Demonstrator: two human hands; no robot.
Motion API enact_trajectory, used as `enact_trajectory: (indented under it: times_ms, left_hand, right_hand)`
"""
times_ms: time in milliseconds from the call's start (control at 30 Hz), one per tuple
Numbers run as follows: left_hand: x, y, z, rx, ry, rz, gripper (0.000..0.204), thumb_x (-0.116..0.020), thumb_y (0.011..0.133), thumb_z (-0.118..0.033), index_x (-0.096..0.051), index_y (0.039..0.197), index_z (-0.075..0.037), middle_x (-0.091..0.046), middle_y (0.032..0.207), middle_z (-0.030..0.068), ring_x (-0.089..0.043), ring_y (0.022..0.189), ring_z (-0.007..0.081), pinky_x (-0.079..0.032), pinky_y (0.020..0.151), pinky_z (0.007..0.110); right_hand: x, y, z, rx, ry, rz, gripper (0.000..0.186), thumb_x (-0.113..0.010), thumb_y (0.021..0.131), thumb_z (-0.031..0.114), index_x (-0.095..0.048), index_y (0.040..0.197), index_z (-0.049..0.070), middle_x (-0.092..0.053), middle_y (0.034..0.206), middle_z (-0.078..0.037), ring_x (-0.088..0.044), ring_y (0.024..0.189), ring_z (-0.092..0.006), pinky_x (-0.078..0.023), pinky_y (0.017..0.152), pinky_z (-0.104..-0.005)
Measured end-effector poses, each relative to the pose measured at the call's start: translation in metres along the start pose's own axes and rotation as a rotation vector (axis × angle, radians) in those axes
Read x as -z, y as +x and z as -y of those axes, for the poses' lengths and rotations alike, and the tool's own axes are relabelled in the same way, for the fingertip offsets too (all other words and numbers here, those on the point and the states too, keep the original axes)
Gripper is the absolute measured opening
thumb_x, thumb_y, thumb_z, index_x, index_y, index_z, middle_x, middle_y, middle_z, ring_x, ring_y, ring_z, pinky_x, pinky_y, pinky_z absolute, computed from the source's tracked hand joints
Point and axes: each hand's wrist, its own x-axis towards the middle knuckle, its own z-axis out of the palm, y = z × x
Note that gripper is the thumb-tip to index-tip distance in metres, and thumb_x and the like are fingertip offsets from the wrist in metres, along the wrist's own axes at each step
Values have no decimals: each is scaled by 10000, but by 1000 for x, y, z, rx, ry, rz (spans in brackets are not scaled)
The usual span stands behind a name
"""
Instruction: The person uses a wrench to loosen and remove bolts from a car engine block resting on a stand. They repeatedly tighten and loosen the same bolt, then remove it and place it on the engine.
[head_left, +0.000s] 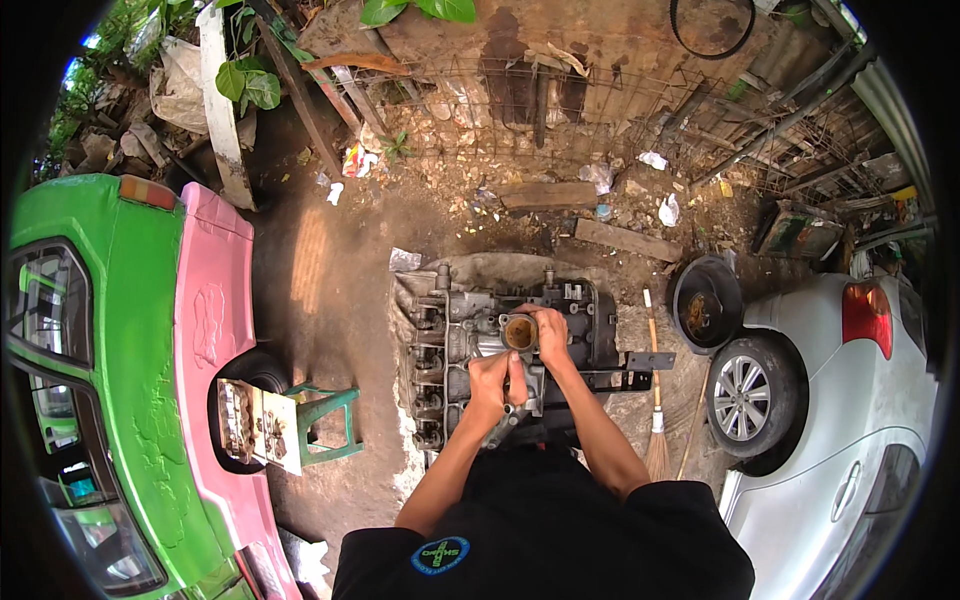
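Note:
An engine lies in front of me on a grey cloth, its row of ports along the left side. Above its middle is a round, cup-like metal part with a brown inside, facing up. The fingers of my right hand curl round the far right side of its rim. Just below the near rim, my left hand is closed with thumb and fingers together; whatever it grips is hidden. I cannot tell whether the round part is fixed to the engine.
On the left, a green stool bearing metal parts stands beside a green and pink car. To the right are a broom, a black basin and a silver car. Wooden planks and litter lie beyond the engine.

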Motion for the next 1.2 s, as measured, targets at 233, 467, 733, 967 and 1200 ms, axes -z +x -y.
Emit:
enact_trajectory:
  times_ms: [233,467,733,967,1200]
  left_hand:
    - [-4,10,-5,33,2,-34,316,-529,956,0,-498,641,15,-457,513,134,-478,386,259,-361,435,362]
    - [-5,9,-5,55,10,-63,303,-537,949,-3,-514,647,20,-458,511,161,-470,380,289,-360,435,376]
    - [4,8,-2,-17,-29,3,253,-602,925,-8,-559,677,18,-468,532,125,-447,413,247,-347,448,348]
    - [26,-10,3,-174,176,115,144,-773,853,-84,-667,794,-6,-588,779,83,-599,881,286,-444,812,422]
    - [47,-41,9,-15,112,245,215,-726,808,9,-694,1010,-56,-591,1056,118,-529,1168,350,-403,1052,492]
  right_hand:
    - [-3,-1,-2,-6,8,-11,551,-344,929,371,-767,949,20,-773,916,-126,-733,858,-300,-548,816,-403]
    - [-1,-4,2,-9,28,7,534,-334,931,334,-768,963,24,-768,946,-144,-716,875,-310,-534,823,-394]
    - [0,2,-10,130,27,16,560,-327,977,369,-748,1012,2,-764,981,-154,-710,913,-329,-521,857,-401]
    - [22,-13,6,108,171,47,328,-472,1002,151,-694,1202,13,-735,1151,-161,-702,1059,-318,-521,955,-389]
    - [35,-83,69,248,-25,-418,230,-498,934,-50,-649,1105,-23,-693,957,-109,-671,846,-199,-538,783,-330]
